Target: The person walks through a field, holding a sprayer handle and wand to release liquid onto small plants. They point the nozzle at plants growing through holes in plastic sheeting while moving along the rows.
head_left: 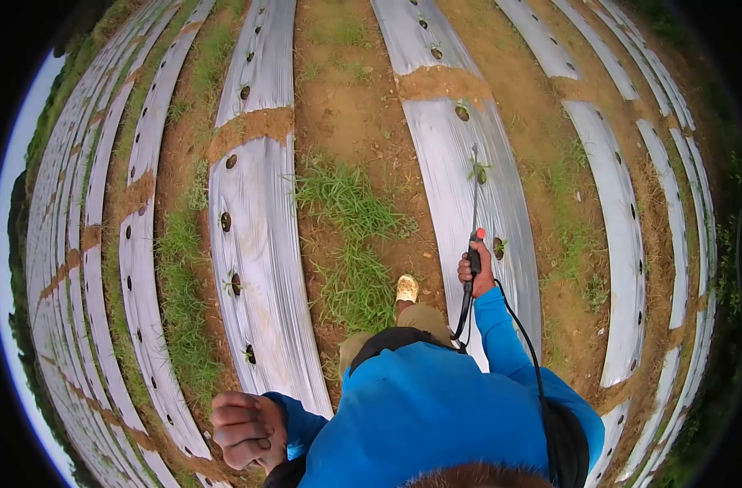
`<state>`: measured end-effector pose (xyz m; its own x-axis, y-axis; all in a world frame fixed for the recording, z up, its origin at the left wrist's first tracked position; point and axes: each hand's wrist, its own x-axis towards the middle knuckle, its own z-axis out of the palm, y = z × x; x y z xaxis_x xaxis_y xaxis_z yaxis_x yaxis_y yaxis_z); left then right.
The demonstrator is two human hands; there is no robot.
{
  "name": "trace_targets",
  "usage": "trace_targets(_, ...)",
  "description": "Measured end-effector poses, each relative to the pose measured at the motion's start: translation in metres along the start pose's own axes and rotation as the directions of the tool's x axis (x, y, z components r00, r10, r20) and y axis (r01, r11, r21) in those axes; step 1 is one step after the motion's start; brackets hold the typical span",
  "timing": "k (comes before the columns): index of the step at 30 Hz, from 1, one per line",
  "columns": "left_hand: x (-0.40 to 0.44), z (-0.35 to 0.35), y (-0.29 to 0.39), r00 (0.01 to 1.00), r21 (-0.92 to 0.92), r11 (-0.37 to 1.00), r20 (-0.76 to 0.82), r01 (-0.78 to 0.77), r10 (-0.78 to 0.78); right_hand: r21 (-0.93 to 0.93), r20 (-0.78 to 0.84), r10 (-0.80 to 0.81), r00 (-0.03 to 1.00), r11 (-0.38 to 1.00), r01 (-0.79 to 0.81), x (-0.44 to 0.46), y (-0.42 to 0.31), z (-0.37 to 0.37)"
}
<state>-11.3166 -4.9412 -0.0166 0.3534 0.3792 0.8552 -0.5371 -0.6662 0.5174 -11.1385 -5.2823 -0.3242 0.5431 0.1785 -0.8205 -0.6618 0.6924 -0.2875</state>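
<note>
My right hand (478, 267) is wrapped round the black grip of a spray wand (475, 203), which has an orange-red tip at its trigger end. The thin lance reaches forward over the silver plastic mulch (448, 203). Its far end is by a small green seedling (478, 169) growing from a planting hole. A black hose (517, 321) runs from the grip back along my right arm. At lower left my left hand (245, 431) is closed with curled fingers, a ring on one of them. Whatever it may hold is hidden.
Another mulch strip (253, 244) with planting holes runs on my left, and more strips lie on both sides. Brown soil and grass (351, 220) fill the furrow ahead. My light, muddy shoe (407, 287) stands there. Soil bands (444, 83) cross the strips.
</note>
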Motion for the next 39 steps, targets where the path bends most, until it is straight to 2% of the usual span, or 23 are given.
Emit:
trace_targets(1, 0.014, 0.011, -0.009, 1.000, -0.040, 0.999, 0.023, -0.016, 0.017, 0.008, 0.007, 0.006, 1.000, 1.000, -0.006, 0.008, -0.018, 0.017)
trace_targets(7, 0.072, 0.072, -0.067, 0.999, 0.048, 0.999, 0.032, 0.016, -0.018, -0.005, 0.108, 0.018, 0.994, 1.000, -0.017, 0.049, -0.103, 0.100)
trace_targets(8, 0.078, 0.082, -0.082, 0.999, 0.052, 0.998, 0.026, 0.021, -0.022, -0.014, 0.107, 0.020, 0.994, 1.000, -0.019, 0.059, -0.110, 0.112)
trace_targets(10, 0.090, 0.104, -0.117, 0.998, -0.129, 0.990, -0.039, -0.059, 0.054, -0.046, 0.085, -0.038, 0.996, 0.998, 0.042, 0.079, -0.124, 0.135)
trace_targets(14, 0.114, 0.142, -0.192, 1.000, -0.082, 0.996, -0.004, 0.016, -0.016, -0.044, 0.043, -0.071, 0.997, 0.996, 0.073, 0.129, -0.144, 0.178)
trace_targets(16, 0.128, 0.165, -0.238, 1.000, -0.148, 0.989, 0.026, 0.012, -0.008, -0.001, 0.025, -0.015, 1.000, 1.000, 0.015, 0.153, -0.155, 0.199)
trace_targets(18, 0.145, 0.182, -0.282, 0.999, -0.099, 0.994, 0.012, 0.046, -0.045, -0.030, 0.002, -0.010, 1.000, 1.000, 0.010, 0.174, -0.163, 0.222)
trace_targets(20, 0.170, 0.203, -0.325, 0.988, -0.334, 0.938, -0.148, -0.098, 0.051, 0.055, 0.017, 0.059, 0.998, 0.997, -0.060, 0.185, -0.177, 0.256)
trace_targets(22, 0.203, 0.220, -0.357, 0.984, -0.329, 0.940, -0.177, -0.093, 0.036, 0.019, 0.057, 0.090, 0.994, 0.996, -0.091, 0.203, -0.199, 0.291)
trace_targets(24, 0.231, 0.236, -0.385, 0.990, -0.222, 0.973, -0.136, -0.061, 0.031, 0.076, 0.118, 0.121, 0.986, 0.989, -0.130, 0.213, -0.217, 0.324)
trace_targets(26, 0.251, 0.253, -0.409, 0.994, -0.210, 0.977, -0.111, -0.019, -0.005, 0.067, 0.105, 0.095, 0.990, 0.993, -0.102, 0.224, -0.238, 0.361)
trace_targets(29, 0.274, 0.280, -0.449, 0.997, -0.302, 0.953, -0.078, -0.028, 0.005, 0.042, 0.148, 0.021, 0.989, 0.999, -0.028, 0.244, -0.266, 0.412)
trace_targets(33, 0.295, 0.317, -0.496, 0.995, -0.250, 0.967, -0.071, 0.045, -0.064, 0.025, 0.095, -0.070, 0.993, 0.997, 0.068, 0.283, -0.298, 0.461)
trace_targets(37, 0.321, 0.363, -0.550, 0.996, -0.200, 0.979, -0.073, 0.040, -0.055, -0.011, 0.096, -0.094, 0.991, 0.995, 0.096, 0.338, -0.332, 0.504)
trace_targets(39, 0.333, 0.393, -0.576, 0.998, -0.246, 0.969, -0.063, 0.004, -0.020, 0.084, 0.131, -0.072, 0.989, 0.995, 0.061, 0.383, -0.354, 0.517)
